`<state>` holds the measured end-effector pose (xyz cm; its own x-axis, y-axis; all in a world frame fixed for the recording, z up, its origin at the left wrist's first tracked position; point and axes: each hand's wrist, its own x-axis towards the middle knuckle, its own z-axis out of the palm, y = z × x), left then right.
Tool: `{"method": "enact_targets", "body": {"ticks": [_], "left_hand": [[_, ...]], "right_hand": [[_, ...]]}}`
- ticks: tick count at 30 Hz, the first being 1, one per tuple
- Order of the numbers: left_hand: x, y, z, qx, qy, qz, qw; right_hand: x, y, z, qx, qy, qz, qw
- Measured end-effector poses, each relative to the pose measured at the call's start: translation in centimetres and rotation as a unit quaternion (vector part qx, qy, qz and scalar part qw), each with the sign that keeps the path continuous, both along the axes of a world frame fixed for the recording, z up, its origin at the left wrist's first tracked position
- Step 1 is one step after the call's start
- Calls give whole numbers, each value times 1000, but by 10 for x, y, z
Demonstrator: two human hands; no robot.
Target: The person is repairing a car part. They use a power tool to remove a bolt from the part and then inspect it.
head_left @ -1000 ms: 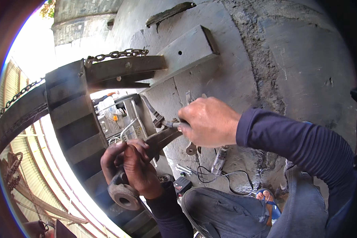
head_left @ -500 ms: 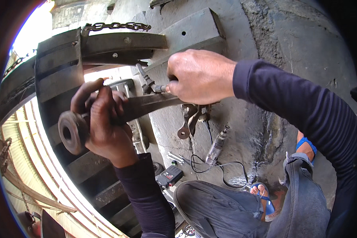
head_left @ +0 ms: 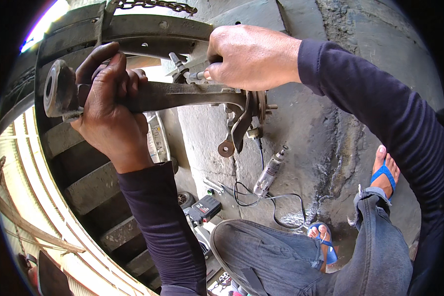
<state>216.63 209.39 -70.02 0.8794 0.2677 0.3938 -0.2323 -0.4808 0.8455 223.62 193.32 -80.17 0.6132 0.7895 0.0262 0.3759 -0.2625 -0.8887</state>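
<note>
My left hand (head_left: 116, 103) is wrapped round a heavy dark metal arm (head_left: 177, 93), just beside the round bushing eye (head_left: 59, 86) at its left end. The arm lies nearly level across the view. At its right end sit a disc-like piece (head_left: 262, 107) and a hanging bracket with a holed tab (head_left: 226, 148). Above the arm, my right hand (head_left: 251, 54) is closed, its thumb and fingers on one end of a small metal rod with a crosspiece (head_left: 178, 64). Part of that rod is hidden in the right hand.
A grey power tool (head_left: 270, 175) lies on the concrete floor with its black cord (head_left: 301, 200) looped around. Wrenches (head_left: 213, 186) and a black-and-red battery pack (head_left: 205, 208) are nearby. Slatted dark steel (head_left: 103, 204) runs along the left; a chain (head_left: 158, 5) hangs above.
Both hands have moved up in the view. The metal arm has risen with the left hand and swung from sloping to nearly level, and its bracketed right end shows more plainly.
</note>
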Motion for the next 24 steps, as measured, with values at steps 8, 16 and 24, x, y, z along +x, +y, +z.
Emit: {"method": "enact_targets", "body": {"ticks": [8,16,24], "left_hand": [[3,1,-3,47,-16,41,998],[5,0,-2,103,-6,63,993],[5,3,-4,62,-16,54,996]], "right_hand": [[-4,5,-5,-6,-23,-12,1000],[-24,10,-20,44,-10,-106,993],[-35,12,-22,44,33,-92,994]]}}
